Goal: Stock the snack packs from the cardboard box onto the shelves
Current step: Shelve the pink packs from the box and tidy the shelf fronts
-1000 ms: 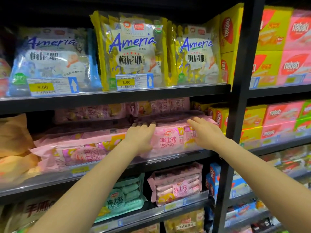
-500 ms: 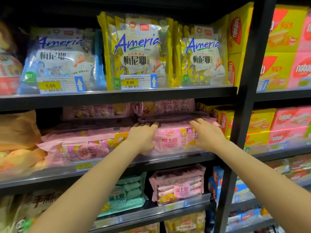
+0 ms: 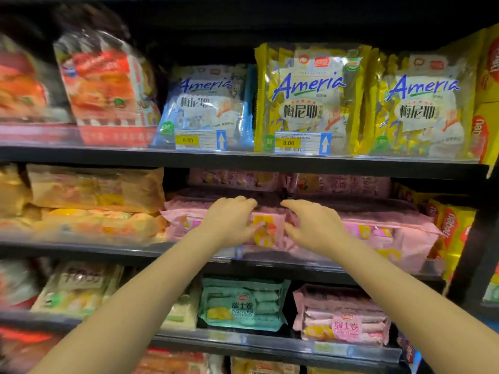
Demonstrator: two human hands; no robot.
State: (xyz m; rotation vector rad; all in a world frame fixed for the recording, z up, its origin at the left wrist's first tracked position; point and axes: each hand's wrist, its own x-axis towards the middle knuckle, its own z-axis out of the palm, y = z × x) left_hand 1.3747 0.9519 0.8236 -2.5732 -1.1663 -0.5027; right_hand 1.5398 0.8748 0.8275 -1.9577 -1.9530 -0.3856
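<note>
The fingers of the left hand [image 3: 229, 221] curl over the top front edge of a pink snack pack [image 3: 266, 228] on the middle shelf [image 3: 108, 251], thumb low against its face; the fingers of the right hand [image 3: 314, 228] lie loosely bent and a little spread over the same pink row, and whether they grip or only rest cannot be told; half a second ago the two hands sat wide apart on either end of one pack, and now they are close together near its yellow-printed end, while the view has swung left so that a red and orange bag [image 3: 105, 85] shows on the top shelf [image 3: 243, 160]; that top shelf also carries a blue Ameria bag [image 3: 205, 103] and two yellow Ameria bags [image 3: 307, 98], with price tags [image 3: 301, 143] reading 8.00 clipped to its edge; the middle shelf holds stacked pink packs, orange-tan packs [image 3: 94, 190] to their left and yellow boxes [image 3: 451, 228] to their right; the lower shelf [image 3: 270, 344] holds a green roll pack [image 3: 243, 303] just beside a pink roll pack [image 3: 343, 317]; the handled pack is flat, pale pink, glossy, with a yellow and orange picture on its front, lying lengthwise at the shelf's front edge.
</note>
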